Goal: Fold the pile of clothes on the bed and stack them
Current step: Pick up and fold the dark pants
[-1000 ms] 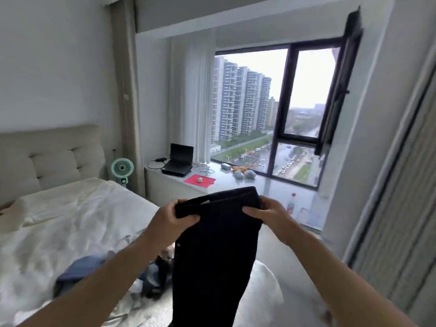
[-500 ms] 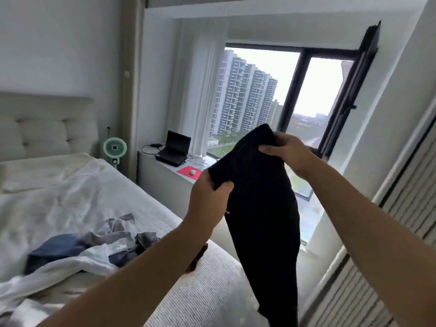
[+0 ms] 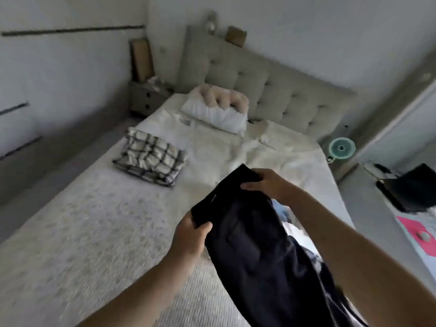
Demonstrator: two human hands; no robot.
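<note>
Now both hands, left hand (image 3: 191, 234) and right hand (image 3: 266, 182), grip the black trousers (image 3: 254, 246) over the bed (image 3: 94, 232). No writing is legible. The view has swung from window to headboard (image 3: 271, 90).

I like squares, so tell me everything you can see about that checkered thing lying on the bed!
The checkered cloth is cream-white with dark crossing lines that make big squares. It looks like soft, rumpled fabric, folded into a thick, roughly square bundle. It lies flat on the bed, near the left edge, below the white pillow and apart from it. Nothing touches it except the bed under it; both hands are busy elsewhere. Whether it is a blanket or a shirt cannot be told.
</note>
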